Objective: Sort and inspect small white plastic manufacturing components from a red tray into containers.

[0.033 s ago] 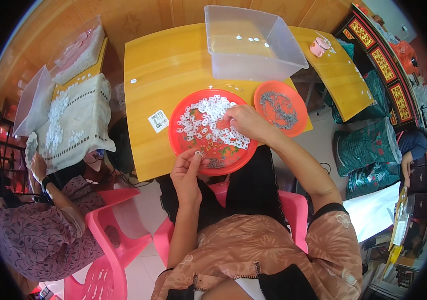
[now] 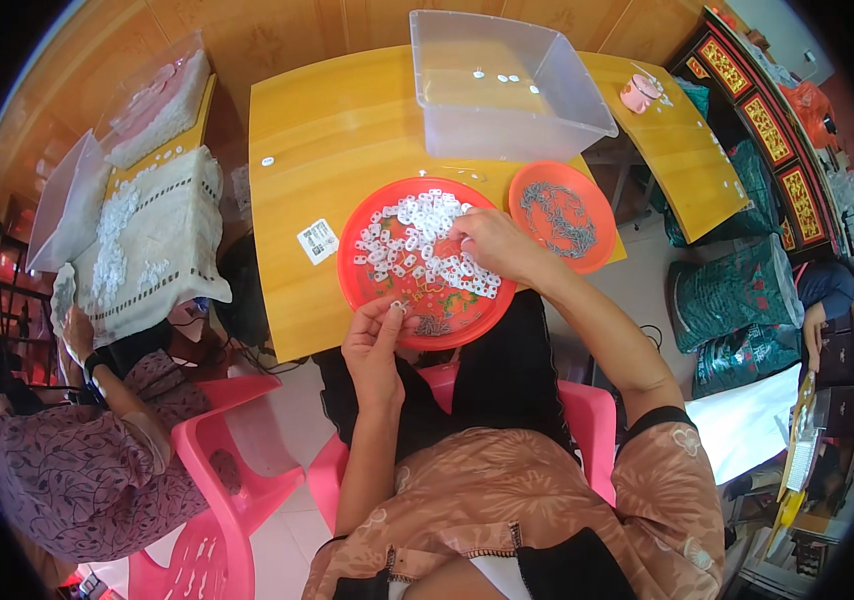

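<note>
A round red tray (image 2: 346, 262) rests at the table's near edge, above my lap. Small white plastic pieces with holes (image 2: 425, 213) are heaped over its far and middle part. Several thin grey metal pieces (image 2: 434, 325) lie in its near part. My left hand (image 2: 375, 342) is at the tray's near left rim, thumb and fingers pinching a small white piece (image 2: 400, 305). Over the right of the heap, my right hand (image 2: 495, 245) reaches down with fingers drawn together among the white pieces. Whatever its fingertips hold is hidden.
A smaller orange-red dish (image 2: 602, 205) holds grey metal pieces. Behind stands a clear plastic bin (image 2: 507, 130) on the yellow table (image 2: 332, 120). A white label (image 2: 317, 241) lies left of the tray. Another person (image 2: 97, 450) sits at left, beside a pink chair (image 2: 232, 470).
</note>
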The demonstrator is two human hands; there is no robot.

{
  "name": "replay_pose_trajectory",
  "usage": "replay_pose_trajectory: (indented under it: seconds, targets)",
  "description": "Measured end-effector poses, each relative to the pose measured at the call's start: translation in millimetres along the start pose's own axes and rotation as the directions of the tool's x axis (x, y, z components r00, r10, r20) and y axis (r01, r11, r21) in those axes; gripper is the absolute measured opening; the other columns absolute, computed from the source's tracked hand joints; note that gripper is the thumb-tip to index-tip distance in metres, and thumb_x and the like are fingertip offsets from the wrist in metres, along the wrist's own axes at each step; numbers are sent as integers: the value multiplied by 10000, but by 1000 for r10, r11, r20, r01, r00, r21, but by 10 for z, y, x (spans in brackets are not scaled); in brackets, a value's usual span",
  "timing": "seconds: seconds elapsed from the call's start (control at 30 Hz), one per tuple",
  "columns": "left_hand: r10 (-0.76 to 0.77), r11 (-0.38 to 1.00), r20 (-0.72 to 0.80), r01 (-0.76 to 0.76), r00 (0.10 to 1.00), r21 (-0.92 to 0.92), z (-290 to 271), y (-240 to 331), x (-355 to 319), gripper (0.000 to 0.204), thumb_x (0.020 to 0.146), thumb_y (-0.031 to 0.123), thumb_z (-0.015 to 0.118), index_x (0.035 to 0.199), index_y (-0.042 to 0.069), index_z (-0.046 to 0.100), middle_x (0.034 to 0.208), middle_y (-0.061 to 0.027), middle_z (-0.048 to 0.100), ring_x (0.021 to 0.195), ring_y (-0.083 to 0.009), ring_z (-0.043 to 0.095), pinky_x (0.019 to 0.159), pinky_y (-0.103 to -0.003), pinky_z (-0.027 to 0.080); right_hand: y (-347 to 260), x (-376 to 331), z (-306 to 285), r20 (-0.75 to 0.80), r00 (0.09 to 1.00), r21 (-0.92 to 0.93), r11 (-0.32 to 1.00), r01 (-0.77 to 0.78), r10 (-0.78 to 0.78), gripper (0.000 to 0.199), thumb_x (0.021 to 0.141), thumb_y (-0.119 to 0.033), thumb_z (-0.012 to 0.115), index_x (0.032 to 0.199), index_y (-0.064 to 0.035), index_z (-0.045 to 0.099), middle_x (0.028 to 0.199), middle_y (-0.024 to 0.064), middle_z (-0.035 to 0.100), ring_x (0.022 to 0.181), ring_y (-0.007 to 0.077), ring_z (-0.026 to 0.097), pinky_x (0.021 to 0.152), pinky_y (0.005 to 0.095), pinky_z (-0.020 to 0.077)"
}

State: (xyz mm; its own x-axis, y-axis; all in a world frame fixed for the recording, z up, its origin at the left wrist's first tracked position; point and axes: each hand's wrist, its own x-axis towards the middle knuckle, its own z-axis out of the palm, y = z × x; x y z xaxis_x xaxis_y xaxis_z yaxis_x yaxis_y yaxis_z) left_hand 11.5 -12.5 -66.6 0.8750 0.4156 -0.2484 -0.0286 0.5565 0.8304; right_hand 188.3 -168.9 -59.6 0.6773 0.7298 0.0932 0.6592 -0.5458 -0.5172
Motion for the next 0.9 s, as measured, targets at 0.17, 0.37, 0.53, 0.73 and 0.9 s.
replay_pose_trajectory:
  seconds: [0.17,0.37,0.53,0.73,0.9]
  targets:
    - [11,999,2,-11,1000,-30,11,6,-2,138,875,68,582,997,9,562,889,-82,641,755,-135,631,722,-241,521,-223,-91,-72,-68,997,-60,997,-51,47,116,753,-26,583,863,-2,611,818,124,625,721,266,606,637,352,484]
    - [43,999,-4,-43,999,-26,66,24,-43,124,867,45,587,976,-9,565,846,-74,636,729,-127,623,687,-219,489,-764,-280,63,297,889,869,286,-403,349,142,820,-118,658,942,-59,613,805,-2,609,638,46,565,519,181,437]
    - [63,998,-15,-63,998,-7,100,54,-63,113,868,42,582,964,-13,564,840,-74,634,722,-124,617,684,-218,483,-893,-365,227,418,837,908,-173,-381,353,196,819,-97,655,993,-64,572,813,12,626,649,66,587,546,186,462]
    - [76,997,-17,-76,997,7,110,47,-71,104,866,41,581,952,-16,563,837,-78,635,715,-121,616,664,-211,483,-881,-384,255,458,834,876,-315,-365,308,195,832,-64,632,1019,-58,575,830,18,624,673,82,591,588,198,475]
    - [98,995,-34,-98,995,14,125,45,-75,102,865,46,584,947,-12,564,822,-75,640,690,-113,622,592,-194,481,-885,-388,272,467,831,864,-358,-355,302,185,837,-62,621,1016,-55,574,837,22,620,686,92,594,662,248,514]
